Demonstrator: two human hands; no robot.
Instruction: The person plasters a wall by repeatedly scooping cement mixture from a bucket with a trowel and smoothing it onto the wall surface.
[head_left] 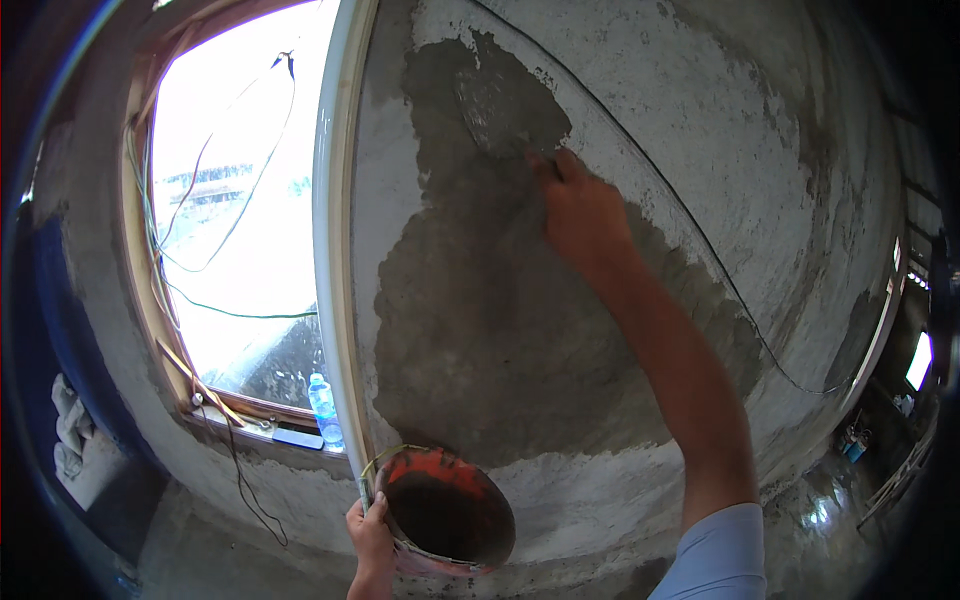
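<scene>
My right hand (585, 205) is raised against the grey plastered wall (750, 120), closed on what looks like a trowel (490, 115), whose blade lies over a dark, damp patch of mortar (500, 300); the handle is hidden by my fingers. Low in the view, my left hand (370, 540) grips the rim of a round orange bucket (450, 470) with grey mortar inside and a thin handle at its top. The bucket is beside a long pale vertical trim (340, 230) that runs up along the window's right side.
A bright window (140, 250) with hanging wires holds a plastic bottle (324, 410) and a flat blue object (298, 437) on its sill. A black cable (700, 230) crosses the wall diagonally. White sacks (70, 425) lie at left; small containers (855, 445) stand on the floor at right.
</scene>
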